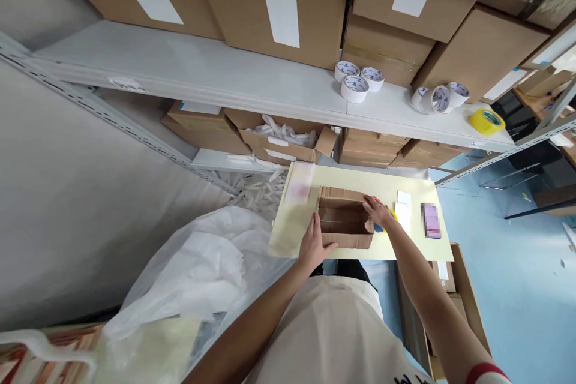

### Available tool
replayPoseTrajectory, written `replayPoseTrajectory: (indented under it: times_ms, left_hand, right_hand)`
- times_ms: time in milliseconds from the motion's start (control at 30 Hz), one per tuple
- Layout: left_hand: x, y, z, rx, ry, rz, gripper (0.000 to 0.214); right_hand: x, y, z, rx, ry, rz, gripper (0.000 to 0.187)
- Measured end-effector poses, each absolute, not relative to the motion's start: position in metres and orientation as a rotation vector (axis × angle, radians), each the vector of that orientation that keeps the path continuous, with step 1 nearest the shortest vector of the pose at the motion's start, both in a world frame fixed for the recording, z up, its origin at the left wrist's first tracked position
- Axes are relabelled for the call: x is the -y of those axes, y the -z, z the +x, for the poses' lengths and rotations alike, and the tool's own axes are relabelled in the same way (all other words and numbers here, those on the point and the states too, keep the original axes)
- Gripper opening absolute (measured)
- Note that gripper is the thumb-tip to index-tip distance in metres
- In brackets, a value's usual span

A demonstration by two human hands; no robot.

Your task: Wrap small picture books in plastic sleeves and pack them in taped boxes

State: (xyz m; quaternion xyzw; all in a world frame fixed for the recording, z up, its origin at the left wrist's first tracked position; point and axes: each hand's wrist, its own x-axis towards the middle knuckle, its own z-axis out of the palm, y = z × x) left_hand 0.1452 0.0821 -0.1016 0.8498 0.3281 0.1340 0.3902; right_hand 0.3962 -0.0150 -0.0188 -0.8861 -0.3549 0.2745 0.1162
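On the pale yellow tabletop (292, 231) stands a small open cardboard box (345, 240), and its inside looks bare. My left hand (314, 245) lies against the box's left side, thumb stretched along the near wall and fingers along the left edge. At the far right corner, my right hand (377, 211) rests on the box's right edge with its fingers over the rim. Partly hidden behind the right hand is a tape dispenser (378, 228) with blue, orange and yellow parts. White paper slips (404, 210) lie just right of it.
A phone-like purple item (431, 220) lies at the table's right. Beyond the table, a grey shelf (270, 93) bears large cartons (288, 6), white tape rolls (354, 89) and a yellow tape roll (486, 121). A white plastic bag (193, 270) bulges at left; an open carton (468, 300) stands at lower right.
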Motion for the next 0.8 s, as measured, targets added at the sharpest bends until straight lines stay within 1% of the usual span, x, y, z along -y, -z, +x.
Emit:
replayPoseTrajectory:
  times_ms: [100,233,267,333,400,500,633,700,800]
  left_hand:
    - [-0.081,0.103,0.152,-0.842,-0.353,2.131,0.108]
    - [-0.078,0.105,0.163,-0.810,-0.393,2.067,0.109]
    - [-0.078,0.106,0.165,-0.800,-0.419,2.034,0.108]
    - [-0.079,0.109,0.165,-0.787,-0.458,1.949,0.106]
    - [-0.081,0.112,0.161,-0.778,-0.448,1.861,0.102]
    - [-0.085,0.118,0.151,-0.742,-0.402,1.790,0.092]
    - [-0.095,0.121,0.141,-0.711,-0.376,1.749,0.076]
    - [-0.108,0.122,0.138,-0.759,-0.371,1.700,0.069]
    - [-0.141,0.124,0.134,-0.959,-0.385,1.645,0.055]
  right_hand:
    - [0.010,0.016,0.392,0.998,-0.689,-2.626,0.053]
    - [0.011,0.003,0.357,1.134,-0.232,-2.630,0.065]
    - [0.012,0.001,0.344,1.238,-0.194,-2.584,0.066]
    - [0.013,0.002,0.320,1.493,-0.285,-2.458,0.070]
    - [0.010,0.006,0.301,1.719,-0.464,-2.324,0.073]
    - [-0.001,0.015,0.286,1.931,-0.691,-2.198,0.082]
    - [-0.019,0.020,0.284,1.970,-0.871,-2.265,0.091]
    - [-0.024,0.022,0.285,1.925,-0.902,-2.316,0.090]
    - [-0.027,0.024,0.287,1.872,-0.894,-2.343,0.088]
